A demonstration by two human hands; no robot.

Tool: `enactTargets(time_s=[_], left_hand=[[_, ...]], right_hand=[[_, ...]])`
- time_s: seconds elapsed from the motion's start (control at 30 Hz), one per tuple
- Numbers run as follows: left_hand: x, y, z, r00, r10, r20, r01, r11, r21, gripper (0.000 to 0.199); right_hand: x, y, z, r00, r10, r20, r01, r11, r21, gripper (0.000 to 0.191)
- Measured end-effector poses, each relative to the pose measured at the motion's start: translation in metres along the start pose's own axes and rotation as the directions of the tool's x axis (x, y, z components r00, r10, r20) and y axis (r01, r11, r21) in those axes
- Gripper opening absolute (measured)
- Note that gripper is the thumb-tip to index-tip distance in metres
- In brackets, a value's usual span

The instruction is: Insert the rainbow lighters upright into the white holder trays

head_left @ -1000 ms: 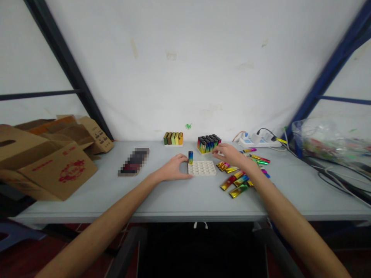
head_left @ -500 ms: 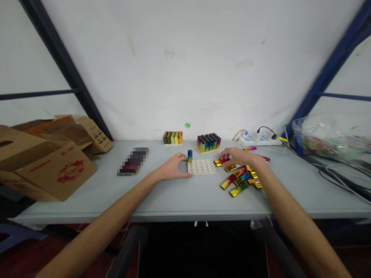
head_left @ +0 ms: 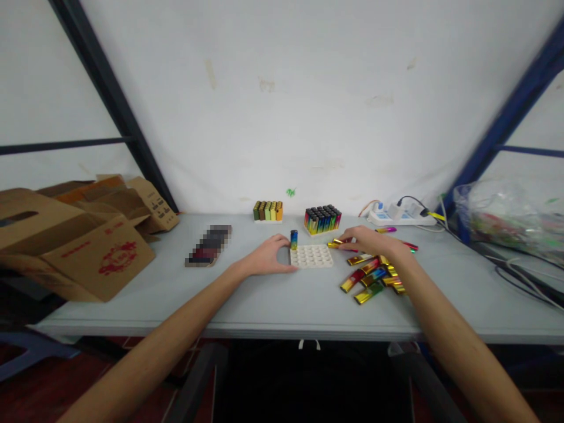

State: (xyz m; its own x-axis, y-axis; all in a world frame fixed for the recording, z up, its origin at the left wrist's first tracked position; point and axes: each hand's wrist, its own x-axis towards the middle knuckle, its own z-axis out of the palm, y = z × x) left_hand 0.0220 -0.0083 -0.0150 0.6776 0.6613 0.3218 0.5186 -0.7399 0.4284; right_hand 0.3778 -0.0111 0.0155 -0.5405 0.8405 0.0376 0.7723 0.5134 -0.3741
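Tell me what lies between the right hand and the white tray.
In the head view, a shiny gold piece at the fingertips of the right hand, beside the far right corner of the white tray. Whether it touches the tray is unclear.

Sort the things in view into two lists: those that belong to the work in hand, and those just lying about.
In the work:
- white tray
- upright lighter
- loose shiny lighters
- filled rainbow-lighter tray, probably
- filled green-and-orange tray, perhaps

Lying about:
- cardboard boxes
- blurred dark object
- power strip
- plastic bag
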Motion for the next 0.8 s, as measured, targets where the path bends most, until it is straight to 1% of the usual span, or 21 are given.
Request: enactTargets(time_s=[0.1, 0.23, 0.3, 0.4, 0.47, 0.53, 0.6, 0.73, 0.8], left_hand=[[0.0, 0.0, 0.0, 1.0, 0.005, 0.002, -0.005, 1.0, 0.0, 0.06], [0.0, 0.001, 0.0, 1.0, 0.003, 0.002, -0.003, 1.0, 0.01, 0.061], [0.0, 0.001, 0.001, 1.0, 0.0, -0.002, 0.0, 1.0, 0.015, 0.061], [0.001, 0.001, 0.001, 1.0, 0.0, -0.005, 0.0, 1.0, 0.015, 0.061], [0.001, 0.001, 0.002, 1.0, 0.0, -0.008, 0.0, 1.0, 0.014, 0.061], [0.001, 0.001, 0.002, 1.0, 0.001, -0.012, -0.001, 1.0, 0.017, 0.061], [0.001, 0.001, 0.003, 1.0, -0.002, -0.015, 0.002, 1.0, 0.024, 0.061], [0.001, 0.002, 0.004, 1.0, -0.005, -0.013, 0.005, 0.999, 0.04, 0.062], [0.0, 0.003, 0.004, 1.0, -0.006, -0.007, 0.006, 0.999, 0.039, 0.062]], right_hand=[[-0.002, -0.005, -0.005, 0.999, -0.009, -0.041, 0.009, 1.0, -0.001, 0.035], [-0.001, -0.016, -0.008, 0.985, 0.025, -0.17, -0.035, 0.998, -0.052, 0.038], [0.001, -0.025, -0.008, 0.972, 0.011, -0.234, -0.023, 0.999, -0.047, 0.041], [0.004, -0.039, -0.005, 0.94, -0.037, -0.34, 0.045, 0.999, 0.013, 0.043], [0.005, -0.048, -0.001, 0.911, -0.028, -0.412, 0.056, 0.997, 0.058, 0.043], [0.007, -0.055, 0.002, 0.885, 0.007, -0.466, 0.057, 0.991, 0.122, 0.043], [0.01, -0.062, 0.007, 0.873, 0.052, -0.486, 0.068, 0.972, 0.226, 0.045], [0.014, -0.074, 0.015, 0.902, 0.145, -0.406, 0.07, 0.88, 0.469, 0.053], [0.015, -0.077, 0.018, 0.91, 0.149, -0.388, 0.082, 0.851, 0.519, 0.055]])
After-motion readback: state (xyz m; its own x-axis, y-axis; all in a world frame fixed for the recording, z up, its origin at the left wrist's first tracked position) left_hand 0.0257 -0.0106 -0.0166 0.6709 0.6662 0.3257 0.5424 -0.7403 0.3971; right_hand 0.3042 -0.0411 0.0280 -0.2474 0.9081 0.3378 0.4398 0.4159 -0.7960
